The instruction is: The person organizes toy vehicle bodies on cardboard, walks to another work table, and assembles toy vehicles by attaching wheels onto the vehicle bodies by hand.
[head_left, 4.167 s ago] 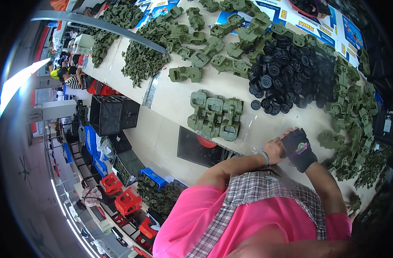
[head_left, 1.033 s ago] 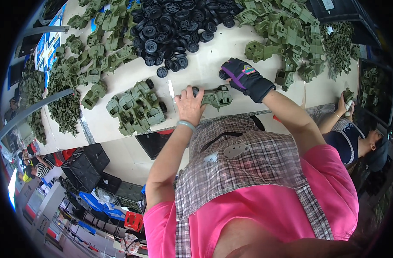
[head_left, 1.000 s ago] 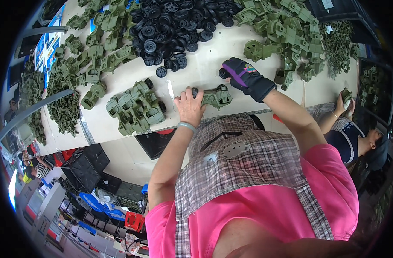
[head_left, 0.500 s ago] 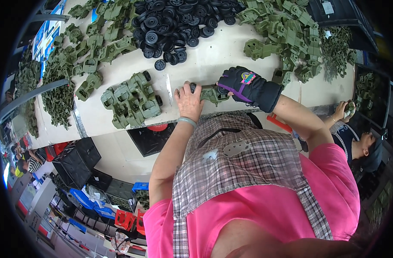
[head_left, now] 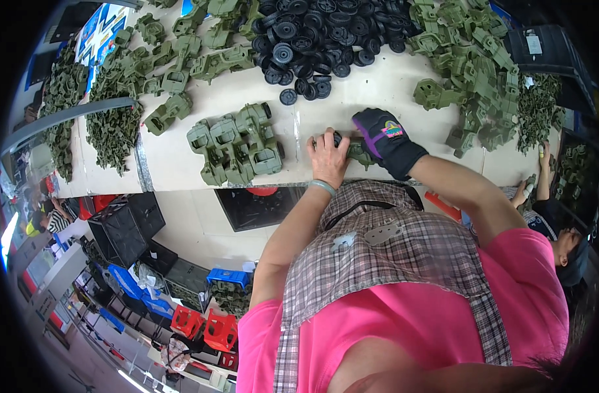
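At the table's front edge lies a small olive-green toy vehicle body (head_left: 360, 154), between my two hands. My bare left hand (head_left: 327, 159) grips its left end, fingers curled beside a black wheel (head_left: 337, 138). My right hand (head_left: 388, 143), in a black and purple fingerless-style glove, closes over the right end and hides much of it. Left of my hands stands a tight group of green vehicle bodies (head_left: 236, 145), with a black wheel showing at its far right corner. Farther back is a heap of loose black wheels (head_left: 312, 36).
Green bodies are heaped at the back right (head_left: 466, 78) and back left (head_left: 181, 59). Piles of small green parts (head_left: 113, 134) lie at both sides. A grey curved bar (head_left: 70, 118) crosses the left. Black crates (head_left: 126, 223) stand below; a co-worker's hand (head_left: 525, 190) is at right.
The whole view has shifted, so table things appear farther right. My right hand has turned and now covers more of the toy vehicle body. My left hand keeps its grip.
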The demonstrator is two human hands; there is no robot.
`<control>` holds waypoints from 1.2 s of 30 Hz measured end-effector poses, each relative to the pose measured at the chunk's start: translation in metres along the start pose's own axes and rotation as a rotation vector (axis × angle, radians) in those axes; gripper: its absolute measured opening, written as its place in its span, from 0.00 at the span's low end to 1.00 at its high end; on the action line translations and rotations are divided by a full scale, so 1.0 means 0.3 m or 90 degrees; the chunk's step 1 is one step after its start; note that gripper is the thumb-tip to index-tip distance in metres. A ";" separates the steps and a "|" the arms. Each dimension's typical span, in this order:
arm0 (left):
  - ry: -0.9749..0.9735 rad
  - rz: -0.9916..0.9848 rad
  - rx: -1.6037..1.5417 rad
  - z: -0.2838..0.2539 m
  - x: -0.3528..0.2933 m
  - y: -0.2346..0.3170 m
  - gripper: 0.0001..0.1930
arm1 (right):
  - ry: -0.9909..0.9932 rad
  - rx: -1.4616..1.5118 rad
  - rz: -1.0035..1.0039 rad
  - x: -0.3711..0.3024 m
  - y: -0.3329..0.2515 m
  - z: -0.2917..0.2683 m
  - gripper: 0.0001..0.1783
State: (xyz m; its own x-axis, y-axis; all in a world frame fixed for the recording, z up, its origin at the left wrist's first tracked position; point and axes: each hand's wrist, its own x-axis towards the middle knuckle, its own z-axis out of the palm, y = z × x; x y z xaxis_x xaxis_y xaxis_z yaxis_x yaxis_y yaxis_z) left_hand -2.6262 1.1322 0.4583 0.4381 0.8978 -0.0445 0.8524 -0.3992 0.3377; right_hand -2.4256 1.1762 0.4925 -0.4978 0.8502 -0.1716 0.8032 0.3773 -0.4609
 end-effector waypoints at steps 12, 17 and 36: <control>-0.012 0.002 -0.003 0.012 0.014 -0.015 0.27 | 0.002 0.032 0.017 0.008 0.040 0.027 0.21; -0.068 -0.017 -0.017 -0.038 0.016 -0.015 0.34 | 0.044 0.179 0.011 0.009 0.057 0.030 0.15; 0.000 -0.273 -0.271 -0.263 -0.243 -0.086 0.44 | 0.167 0.793 0.497 0.038 -0.229 0.139 0.57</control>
State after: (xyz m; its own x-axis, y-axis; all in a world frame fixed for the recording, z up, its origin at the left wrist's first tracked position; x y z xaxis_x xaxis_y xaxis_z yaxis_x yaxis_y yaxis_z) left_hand -2.7027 1.0916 0.5270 0.0807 0.9625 -0.2592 0.7638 0.1073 0.6365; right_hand -2.5002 1.1446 0.4859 0.0951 0.7755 -0.6241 -0.0229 -0.6251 -0.7802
